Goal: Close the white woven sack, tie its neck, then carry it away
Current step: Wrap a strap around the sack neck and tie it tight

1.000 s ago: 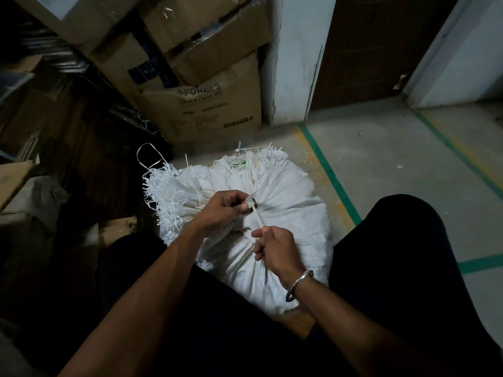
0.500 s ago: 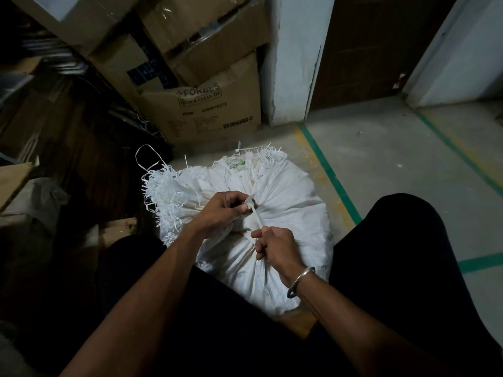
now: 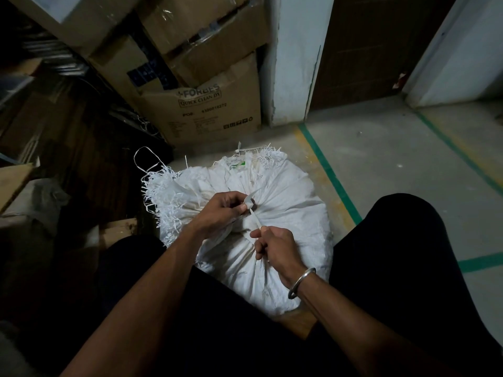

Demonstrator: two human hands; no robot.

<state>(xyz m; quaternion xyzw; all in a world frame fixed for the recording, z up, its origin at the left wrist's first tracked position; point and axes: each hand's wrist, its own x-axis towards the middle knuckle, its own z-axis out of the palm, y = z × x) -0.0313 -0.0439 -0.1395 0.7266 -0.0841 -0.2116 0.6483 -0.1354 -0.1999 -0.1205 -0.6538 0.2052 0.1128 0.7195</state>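
Observation:
The white woven sack (image 3: 288,202) lies full on the floor between my knees, its frayed mouth gathered into a bunched neck at the centre. My left hand (image 3: 220,210) pinches the gathered neck and one end of a white strip (image 3: 255,218). My right hand (image 3: 275,247), with a metal bangle at the wrist, grips the other end of that strip and holds it taut toward me. The knot itself is partly hidden by my left fingers.
Stacked cardboard boxes (image 3: 201,110) stand just behind the sack. Dark wooden clutter (image 3: 68,148) fills the left side. A white pillar (image 3: 291,61) and a brown door (image 3: 375,47) are at the back. Concrete floor with green tape lines (image 3: 329,172) stretches to the right.
My right hand has drawn the strip slightly toward me and rightward. My left hand's fingers have shifted a little on the neck. The sack has not moved.

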